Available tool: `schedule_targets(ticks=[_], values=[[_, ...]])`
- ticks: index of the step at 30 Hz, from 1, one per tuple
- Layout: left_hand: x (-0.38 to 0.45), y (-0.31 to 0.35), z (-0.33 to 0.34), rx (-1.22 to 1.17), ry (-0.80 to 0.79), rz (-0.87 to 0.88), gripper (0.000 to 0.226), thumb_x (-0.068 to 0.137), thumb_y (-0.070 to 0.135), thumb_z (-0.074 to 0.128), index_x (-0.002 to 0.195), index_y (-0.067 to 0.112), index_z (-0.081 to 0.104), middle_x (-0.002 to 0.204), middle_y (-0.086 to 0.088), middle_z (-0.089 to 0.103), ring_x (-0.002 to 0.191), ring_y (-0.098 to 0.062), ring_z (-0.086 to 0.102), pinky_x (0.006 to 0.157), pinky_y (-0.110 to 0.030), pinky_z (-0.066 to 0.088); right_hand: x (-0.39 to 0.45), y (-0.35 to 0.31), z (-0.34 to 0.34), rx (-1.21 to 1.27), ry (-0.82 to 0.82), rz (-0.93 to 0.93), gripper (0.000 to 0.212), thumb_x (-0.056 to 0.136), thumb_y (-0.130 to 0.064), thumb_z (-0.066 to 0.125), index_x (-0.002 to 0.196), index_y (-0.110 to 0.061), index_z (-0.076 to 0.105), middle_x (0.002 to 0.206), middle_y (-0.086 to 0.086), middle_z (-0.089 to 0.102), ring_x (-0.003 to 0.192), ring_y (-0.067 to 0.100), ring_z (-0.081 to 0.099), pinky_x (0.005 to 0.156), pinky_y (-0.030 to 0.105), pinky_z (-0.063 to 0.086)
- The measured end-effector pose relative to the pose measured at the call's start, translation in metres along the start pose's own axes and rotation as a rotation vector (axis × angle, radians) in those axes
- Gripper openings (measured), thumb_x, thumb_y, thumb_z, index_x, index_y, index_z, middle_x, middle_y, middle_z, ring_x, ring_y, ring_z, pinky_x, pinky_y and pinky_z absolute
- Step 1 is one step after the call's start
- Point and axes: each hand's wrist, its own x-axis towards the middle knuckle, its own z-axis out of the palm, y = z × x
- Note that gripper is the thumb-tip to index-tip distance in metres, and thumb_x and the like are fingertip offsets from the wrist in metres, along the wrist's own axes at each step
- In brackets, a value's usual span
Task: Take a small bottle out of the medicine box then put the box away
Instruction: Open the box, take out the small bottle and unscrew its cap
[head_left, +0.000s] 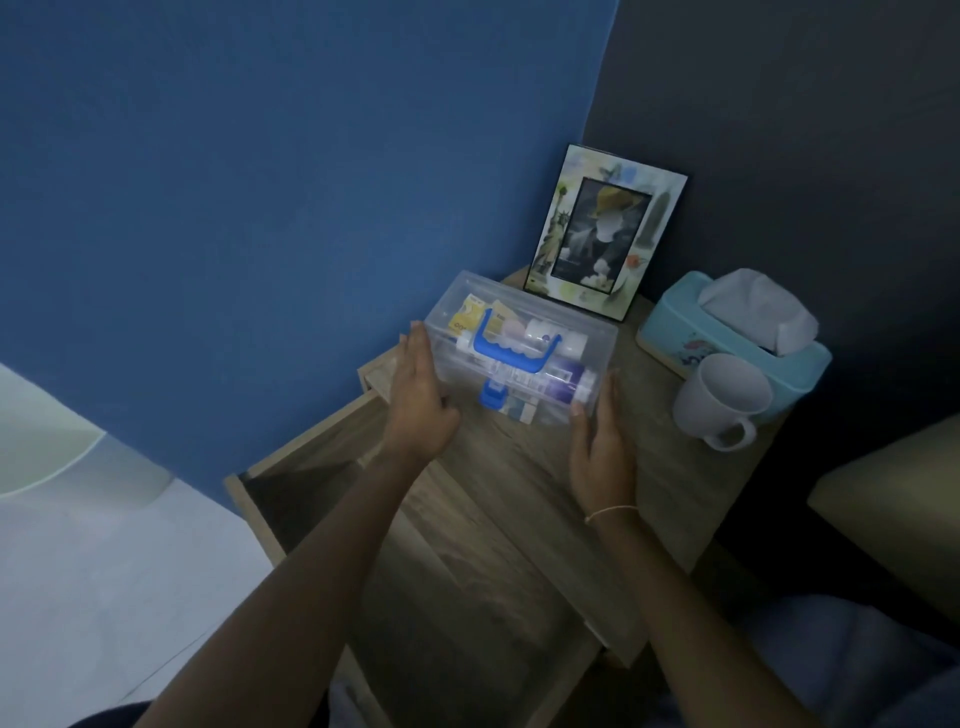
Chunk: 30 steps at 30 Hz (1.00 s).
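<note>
A clear plastic medicine box (574, 325) with a blue handle (519, 358) and a blue latch sits closed at the back of a wooden nightstand top (519, 478). Through the lid I see tubes, small white bottles and yellow packets. My left hand (421, 405) lies flat against the box's left end. My right hand (602, 447) presses its fingers against the right front corner. The box is held between the two hands, fingers extended.
A photo frame (602, 234) leans in the corner behind the box. A teal tissue box (727, 338) and a white mug (722, 400) stand to the right. An open wooden drawer (322, 499) juts out below and to the left. Blue wall on the left.
</note>
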Motion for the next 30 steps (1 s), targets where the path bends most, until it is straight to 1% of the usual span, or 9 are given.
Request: schedule_targets(ticks=[4,7,9,12,15,17,19,21,30], values=[[0.011,0.008,-0.001,-0.116,0.123,0.041,0.087,0.073,-0.010,0.046,0.151,0.008,0.011,0.159,-0.008,0.018,0.148,-0.020,0.013,0.120,-0.030,0.014,0.011,-0.010,-0.003,0.139,0.088,0.000,0.073,0.088,-0.066,0.024,0.151,-0.029,0.017,0.150,0.006,0.043,0.133,0.022,0.047,0.105,0.043,0.045],[0.031,0.024,-0.005,-0.235,0.171,0.113,0.084,0.078,-0.007,0.048,0.151,0.012,0.010,0.159,-0.003,0.018,0.143,-0.006,0.015,0.111,-0.006,0.012,0.032,-0.020,-0.010,0.304,0.155,-0.052,0.047,0.095,-0.056,0.034,0.139,-0.040,0.039,0.120,-0.001,0.066,0.101,0.001,0.066,0.079,0.017,0.055],[0.050,0.034,-0.008,-0.317,0.167,0.127,0.086,0.080,-0.009,0.047,0.151,0.012,0.006,0.160,-0.003,0.013,0.145,-0.010,0.015,0.115,-0.014,0.014,0.050,-0.023,-0.014,0.363,0.203,-0.070,0.047,0.097,-0.054,0.035,0.135,-0.031,0.049,0.119,-0.003,0.067,0.097,-0.010,0.062,0.076,0.006,0.049],[0.074,0.033,-0.012,-0.305,0.108,0.018,0.081,0.083,-0.007,0.046,0.151,0.012,0.007,0.160,-0.007,0.015,0.147,-0.020,0.017,0.117,-0.028,0.016,0.071,-0.027,-0.020,0.433,0.237,-0.036,0.056,0.094,-0.054,0.034,0.134,-0.020,0.053,0.129,0.002,0.063,0.114,0.002,0.058,0.096,0.016,0.047],[0.081,0.012,-0.009,-0.151,-0.017,-0.111,0.063,0.094,0.011,0.046,0.150,0.010,0.018,0.158,-0.009,0.022,0.145,-0.023,0.020,0.116,-0.031,0.016,0.089,-0.026,-0.020,0.567,0.268,0.002,0.053,0.092,-0.054,0.040,0.134,-0.025,0.054,0.127,-0.013,0.062,0.114,-0.009,0.054,0.089,0.001,0.041],[0.077,0.000,-0.006,-0.124,-0.060,-0.111,0.051,0.099,0.026,0.041,0.147,0.014,0.030,0.154,-0.008,0.032,0.142,-0.022,0.029,0.113,-0.030,0.021,0.100,-0.021,-0.020,0.585,0.268,0.050,0.047,0.096,-0.046,0.042,0.137,-0.025,0.052,0.132,-0.012,0.059,0.122,-0.002,0.052,0.100,0.010,0.041],[0.070,-0.004,-0.001,-0.170,-0.061,-0.066,0.046,0.100,0.041,0.034,0.141,0.022,0.042,0.146,-0.002,0.044,0.132,-0.010,0.038,0.104,-0.024,0.024,0.110,-0.015,-0.019,0.595,0.236,0.091,0.042,0.100,-0.034,0.042,0.140,-0.021,0.048,0.143,-0.002,0.052,0.132,0.012,0.047,0.114,0.034,0.036],[0.065,-0.005,0.003,-0.176,-0.049,-0.036,0.047,0.101,0.039,0.032,0.143,0.020,0.039,0.147,-0.002,0.043,0.121,0.002,0.032,0.102,-0.019,0.019,0.118,-0.013,-0.019,0.654,0.188,0.118,0.041,0.101,-0.029,0.042,0.141,-0.018,0.047,0.145,0.003,0.050,0.134,0.019,0.045,0.115,0.045,0.033],[0.063,-0.012,0.005,-0.055,-0.167,-0.071,0.052,0.102,0.022,0.030,0.150,0.010,0.015,0.160,-0.008,0.016,0.147,-0.020,0.015,0.114,-0.025,0.007,0.125,0.000,-0.007,0.608,0.053,0.171,0.044,0.101,-0.022,0.043,0.144,-0.015,0.040,0.149,0.005,0.044,0.137,0.021,0.041,0.115,0.040,0.031]])
